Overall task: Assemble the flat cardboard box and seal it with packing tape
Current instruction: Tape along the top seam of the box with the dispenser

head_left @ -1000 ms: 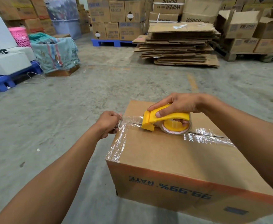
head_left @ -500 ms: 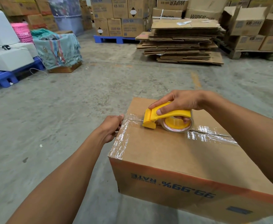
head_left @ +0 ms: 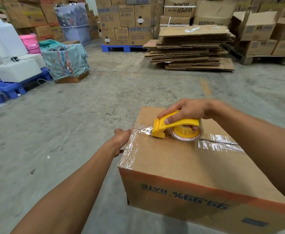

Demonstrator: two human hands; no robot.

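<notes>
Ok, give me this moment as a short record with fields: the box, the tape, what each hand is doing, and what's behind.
box: closed cardboard box on the concrete floor, printed side facing the camera
tape: clear tape along the top seam and down the left edge
tool: yellow tape dispenser resting on the box top, near the left edge
right hand: gripping the dispenser handle
left hand: pressed against the box's upper left edge
background: stack of flattened cartons, pink basket
</notes>
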